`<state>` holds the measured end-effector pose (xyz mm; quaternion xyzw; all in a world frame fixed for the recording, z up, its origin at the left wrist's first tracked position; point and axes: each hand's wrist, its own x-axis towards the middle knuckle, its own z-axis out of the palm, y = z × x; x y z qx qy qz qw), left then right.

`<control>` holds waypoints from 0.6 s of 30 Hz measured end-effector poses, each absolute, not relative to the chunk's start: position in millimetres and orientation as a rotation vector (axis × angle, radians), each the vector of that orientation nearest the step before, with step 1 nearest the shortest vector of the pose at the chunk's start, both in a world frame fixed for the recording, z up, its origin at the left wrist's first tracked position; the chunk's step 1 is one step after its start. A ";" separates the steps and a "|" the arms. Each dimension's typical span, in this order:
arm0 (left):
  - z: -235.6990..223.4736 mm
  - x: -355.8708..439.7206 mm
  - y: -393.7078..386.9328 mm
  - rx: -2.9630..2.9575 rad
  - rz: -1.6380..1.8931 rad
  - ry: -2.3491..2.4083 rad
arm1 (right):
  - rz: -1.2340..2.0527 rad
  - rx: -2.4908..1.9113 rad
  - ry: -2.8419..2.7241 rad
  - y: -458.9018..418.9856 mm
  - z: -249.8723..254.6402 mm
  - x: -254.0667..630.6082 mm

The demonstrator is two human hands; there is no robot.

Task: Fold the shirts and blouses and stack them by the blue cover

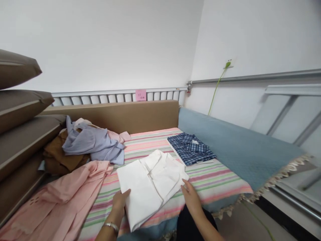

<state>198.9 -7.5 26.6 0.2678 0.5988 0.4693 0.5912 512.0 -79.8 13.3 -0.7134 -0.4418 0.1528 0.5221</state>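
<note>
A folded white shirt (150, 184) lies on the striped sheet (215, 180) in front of me. My left hand (119, 201) rests at the shirt's left edge, thumb over the cloth and fingers hidden beneath it. A silver bracelet (111, 226) circles that wrist. My right hand (191, 197) lies flat with fingers stretched out, its tips touching the shirt's right corner. A folded blue checked shirt (191, 148) sits further back on the right.
A loose pink garment (60, 201) spreads at the left, with a lilac one (92, 142) and a brown one (59, 155) heaped behind it. Stacked brown cushions (20, 127) stand far left. A blue blanket (240, 147) covers the right side. A pink note (140, 95) hangs on the rail.
</note>
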 end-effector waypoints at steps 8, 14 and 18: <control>22.2 152.5 -14.7 0.696 1.087 1.450 | 0.405 -1.580 -1.575 -91.1 48.3 426.5; 26.8 107.7 -26.1 0.807 0.925 1.518 | 0.533 -1.579 -1.951 -75.3 76.7 345.7; 27.8 98.0 -24.8 0.955 0.875 1.603 | 0.541 -1.540 -2.077 -45.3 83.9 296.4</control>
